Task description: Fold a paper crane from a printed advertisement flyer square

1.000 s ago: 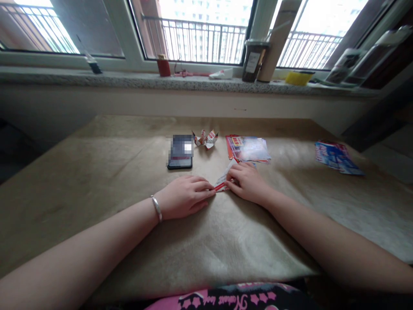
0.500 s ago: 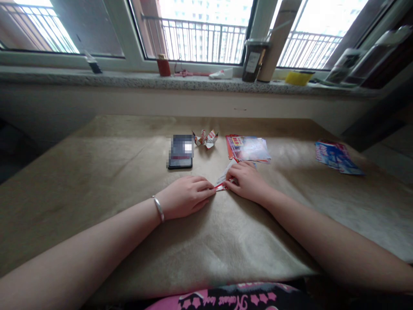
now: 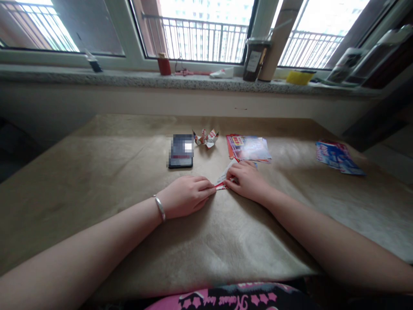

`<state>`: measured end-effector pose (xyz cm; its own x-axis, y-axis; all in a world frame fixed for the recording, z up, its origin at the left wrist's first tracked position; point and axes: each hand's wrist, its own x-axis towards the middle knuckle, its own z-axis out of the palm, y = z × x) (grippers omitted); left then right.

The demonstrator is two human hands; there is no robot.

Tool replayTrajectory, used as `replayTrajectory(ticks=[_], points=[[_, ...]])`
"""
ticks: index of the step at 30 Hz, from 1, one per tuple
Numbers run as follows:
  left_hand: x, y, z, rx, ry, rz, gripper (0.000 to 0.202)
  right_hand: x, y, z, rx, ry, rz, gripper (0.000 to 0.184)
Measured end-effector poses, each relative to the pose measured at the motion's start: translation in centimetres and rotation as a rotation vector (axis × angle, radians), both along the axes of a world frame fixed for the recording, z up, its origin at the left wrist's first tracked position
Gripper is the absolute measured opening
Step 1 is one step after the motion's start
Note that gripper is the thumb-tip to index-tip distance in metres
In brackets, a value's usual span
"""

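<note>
A folded piece of printed paper (image 3: 222,177), white with red edges, lies on the table between my two hands. My left hand (image 3: 189,196), with a silver bangle at the wrist, has its fingers together and the tips pressed on the paper's left corner. Bent over the paper's right side is my right hand (image 3: 245,178), thumb and fingers closed on it and hiding much of that side. A folded paper figure (image 3: 206,138) with pointed corners stands just beyond. Left of it lies a phone (image 3: 181,151), its screen blurred out.
Behind my right hand is a stack of colourful printed sheets (image 3: 250,147). More blue and pink sheets (image 3: 338,157) lie far right on the cloth-covered table (image 3: 129,254). The stone windowsill (image 3: 129,81) holds a dark lidded container (image 3: 254,60), a red bottle (image 3: 164,65) and a yellow item (image 3: 300,77).
</note>
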<state>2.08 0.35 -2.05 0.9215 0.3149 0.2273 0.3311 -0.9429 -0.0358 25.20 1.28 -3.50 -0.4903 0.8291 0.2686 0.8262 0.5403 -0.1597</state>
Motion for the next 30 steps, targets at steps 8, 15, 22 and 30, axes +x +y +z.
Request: replayTrajectory(ticks=[8, 15, 22, 30], points=[[0.0, 0.0, -0.3, -0.048, 0.000, 0.054, 0.031, 0.1, -0.4, 0.1, 0.101, -0.004, 0.082, 0.013], [-0.1, 0.1, -0.5, -0.054, -0.040, 0.036, 0.031, 0.4, -0.7, 0.1, 0.179, 0.020, 0.396, 0.020], [-0.5, 0.5, -0.7, -0.055, -0.067, 0.013, 0.027, 0.3, -0.3, -0.6, 0.111, 0.084, 0.451, 0.021], [-1.0, 0.8, -0.4, -0.147, -0.096, -0.012, 0.026, 0.4, -0.2, -0.7, 0.080, 0.127, 0.456, 0.021]])
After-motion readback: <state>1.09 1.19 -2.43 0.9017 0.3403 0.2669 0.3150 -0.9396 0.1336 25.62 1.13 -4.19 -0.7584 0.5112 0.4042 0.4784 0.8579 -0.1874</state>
